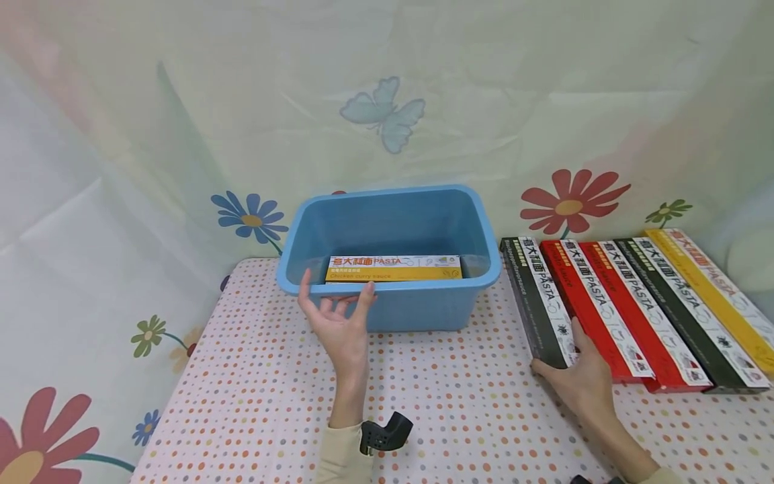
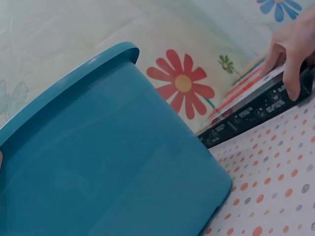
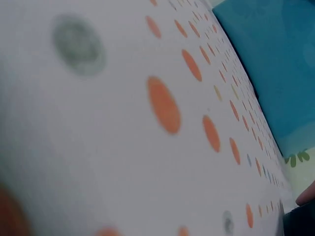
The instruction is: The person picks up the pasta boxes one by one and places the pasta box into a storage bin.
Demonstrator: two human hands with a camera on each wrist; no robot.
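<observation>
My left hand (image 1: 338,329) holds the front rim of a blue plastic bin (image 1: 417,309), with one finger reaching up over the edge and others tucked beneath the lip. Inside the bin lies a yellow and white pasta box (image 1: 393,269), labelled chicken curry sauce. To the right, my right hand (image 1: 583,376) grips the near end of a black and white pasta box (image 1: 535,302), thumb on its left side and fingers on the right. In the left wrist view that black box (image 2: 241,120) shows its dark long side; the right wrist view catches just a dark corner of it.
Right of the gripped box lie two red pasta boxes (image 1: 595,309), another black one (image 1: 689,316) and a yellow one (image 1: 719,296), side by side. A dotted cloth (image 1: 254,390) covers the table. Behind it hangs a flowered curtain (image 1: 471,121).
</observation>
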